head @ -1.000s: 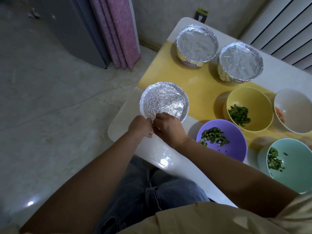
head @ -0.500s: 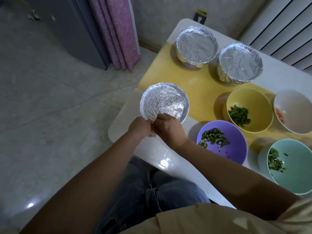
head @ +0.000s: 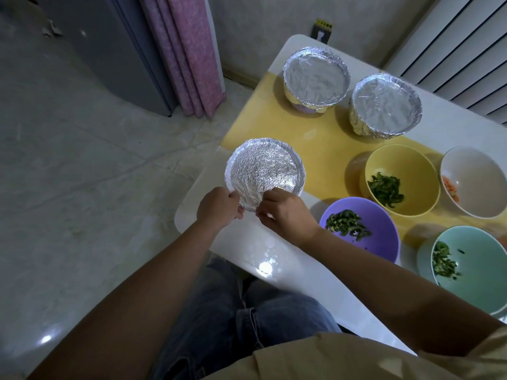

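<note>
A bowl covered with crinkled foil (head: 265,171) sits at the near left corner of the white table (head: 247,242). My left hand (head: 218,207) grips the foil at the bowl's near left rim. My right hand (head: 285,212) pinches the foil edge at the near rim, just right of the left hand. The bowl's own colour is hidden under the foil.
Two more foil-covered bowls (head: 315,78) (head: 385,105) stand at the back on a yellow mat (head: 315,149). A purple bowl (head: 359,229), a yellow bowl (head: 402,179) and a teal bowl (head: 472,267) hold chopped greens; a white bowl (head: 474,182) holds orange bits.
My two hands have drawn slightly apart along the near rim, the left hand shifting left. The bowl has stayed in place.
</note>
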Available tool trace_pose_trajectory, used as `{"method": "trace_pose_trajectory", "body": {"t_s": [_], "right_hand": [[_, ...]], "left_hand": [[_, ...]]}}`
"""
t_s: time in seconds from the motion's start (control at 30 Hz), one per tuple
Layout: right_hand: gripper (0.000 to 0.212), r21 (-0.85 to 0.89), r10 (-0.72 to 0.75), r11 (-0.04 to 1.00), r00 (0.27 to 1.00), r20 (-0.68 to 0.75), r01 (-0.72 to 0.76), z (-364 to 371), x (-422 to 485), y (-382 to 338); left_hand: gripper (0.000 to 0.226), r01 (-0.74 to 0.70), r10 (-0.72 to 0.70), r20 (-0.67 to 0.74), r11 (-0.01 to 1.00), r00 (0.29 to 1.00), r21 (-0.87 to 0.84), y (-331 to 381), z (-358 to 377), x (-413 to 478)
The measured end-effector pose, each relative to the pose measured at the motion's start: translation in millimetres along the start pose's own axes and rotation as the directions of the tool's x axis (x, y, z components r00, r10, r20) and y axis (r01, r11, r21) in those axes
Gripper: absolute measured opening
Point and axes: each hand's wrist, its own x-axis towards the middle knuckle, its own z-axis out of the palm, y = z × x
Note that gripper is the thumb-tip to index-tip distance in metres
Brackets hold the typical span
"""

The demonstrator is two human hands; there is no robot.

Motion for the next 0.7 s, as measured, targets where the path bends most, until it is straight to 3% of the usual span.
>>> {"method": "trace_pose_trajectory", "body": {"t_s": [0.13,0.33,0.5,0.7], "right_hand": [[0.017,-0.022,-0.018,1.0,1.0,-0.021,0.018,3,6,-5],[0.024,-0.004,-0.004,1.0,0.998,-0.066,0.004,8,13,-14],[0.02,-0.01,-0.003,1.0,0.997,-0.074,0.002,9,12,-13],[0.013,0.012,0.037,0.999,0.997,-0.069,-0.036,13,15,-16]], "left_hand": [[0.057,0.041,-0.048,-0.046,0.988,0.998,-0.147,-9,15,2],[0.036,0.106,-0.119,-0.048,0.969,0.992,-0.222,0,20,2],[0.032,0.188,-0.162,0.107,0.932,0.981,-0.312,2,17,1],[0.028,0.231,-0.213,0.11,0.955,0.971,-0.184,7,18,-1]]}}
